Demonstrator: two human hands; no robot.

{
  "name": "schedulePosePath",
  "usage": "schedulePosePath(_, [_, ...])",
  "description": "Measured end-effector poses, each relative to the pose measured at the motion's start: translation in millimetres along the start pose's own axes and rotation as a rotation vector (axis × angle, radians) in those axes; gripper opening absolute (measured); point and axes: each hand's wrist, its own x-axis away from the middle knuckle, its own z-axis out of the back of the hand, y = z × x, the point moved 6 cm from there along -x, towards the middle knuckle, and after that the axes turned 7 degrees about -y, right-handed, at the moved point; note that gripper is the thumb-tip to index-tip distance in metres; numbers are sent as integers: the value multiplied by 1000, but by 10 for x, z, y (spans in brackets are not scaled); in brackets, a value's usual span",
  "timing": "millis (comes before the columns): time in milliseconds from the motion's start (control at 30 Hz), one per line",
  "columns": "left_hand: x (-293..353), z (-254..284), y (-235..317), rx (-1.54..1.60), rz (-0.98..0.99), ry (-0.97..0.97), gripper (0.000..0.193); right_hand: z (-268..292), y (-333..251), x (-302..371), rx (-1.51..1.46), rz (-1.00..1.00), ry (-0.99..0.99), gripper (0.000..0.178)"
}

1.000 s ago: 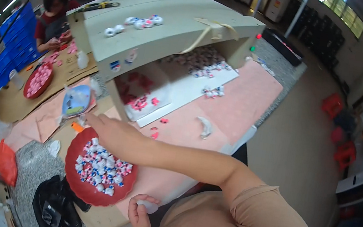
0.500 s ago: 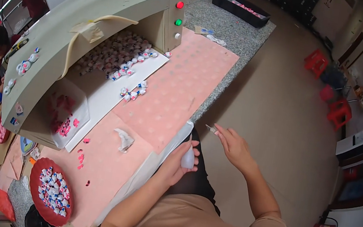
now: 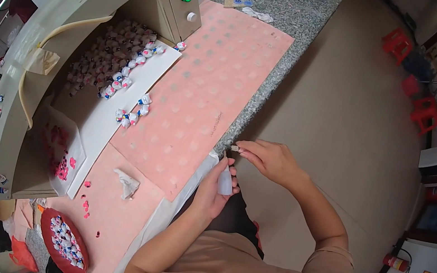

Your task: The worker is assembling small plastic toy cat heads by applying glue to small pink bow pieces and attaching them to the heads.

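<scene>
My left hand [image 3: 209,198] is closed round a small translucent squeeze bottle [image 3: 225,183], its narrow tip pointing up beside the table edge. Between the thumb and fingers of my right hand [image 3: 276,163] is a small pale cap-like piece [image 3: 235,148], close to the bottle's tip; whether the two touch I cannot tell. On the pink table covering [image 3: 205,72], left of my hands, lies a crumpled white tissue [image 3: 126,184]. Several small white figures with blue and pink parts [image 3: 130,117] sit farther off, by the white board [image 3: 152,70].
A curved beige machine housing [image 3: 34,47] with lit buttons arches over many small figures [image 3: 109,52] and a clear tray of pink pieces [image 3: 80,135]. A red bowl of figures [image 3: 82,235] stands at near left. The granite table edge [image 3: 268,107] runs beyond my hands; red stools [image 3: 425,115] are at right.
My right hand has brought the small piece leftward, closer to the bottle's tip. My left hand keeps its hold on the bottle. The whole view has shifted and turned somewhat.
</scene>
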Motion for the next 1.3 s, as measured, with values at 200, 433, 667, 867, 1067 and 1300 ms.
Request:
schedulePosePath(200, [64,-71,41,-106,32,71,26,4,-37,11,34,70,-26,23])
schedulePosePath(433, [44,-55,21,-15,74,-75,27,26,-15,-37,63,34,18,23])
schedulePosePath(667, [53,-74,55,-50,63,-40,26,223,154,-65,-33,-86,68,24])
schedulePosePath(867, [30,-68,22,-47,40,31,27,46,27,0,-57,68,-50,26])
schedulePosePath(1067, [-39,-31,8,-27,26,24,28,88,79,-96,-49,54,-24,26])
schedulePosePath(1300, [-40,-8,-19,-21,9,24,28,341,280,-113,-9,-110,91,23])
